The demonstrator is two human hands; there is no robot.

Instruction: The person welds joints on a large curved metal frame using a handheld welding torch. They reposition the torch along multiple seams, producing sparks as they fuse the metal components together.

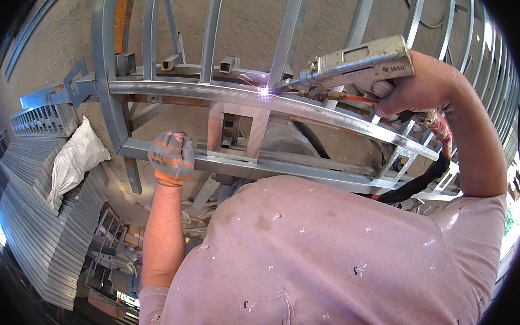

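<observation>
My bare right hand (419, 87) is wrapped round the grip of a worn grey welding gun (355, 64). The gun's nozzle points left, and a bright spark (264, 92) with a few flying streaks glows at its tip. That spark sits on the upper rail (208, 93) of a shiny square-tube metal frame, where an upright bar (290, 29) meets it. On the lower rail (227, 166) my left hand (171, 158), in a grey and orange work glove, is closed with its fingers curled over the tube. The underside of the left fingers is hidden.
A small square metal frame (257, 136) joins the two rails. From the gun a dark sheathed cable (416, 185) runs down beside my right arm. Left of the frame lie a white sack (78, 159) and stacked ribbed metal profiles (43, 217). Many parallel bars extend at far right.
</observation>
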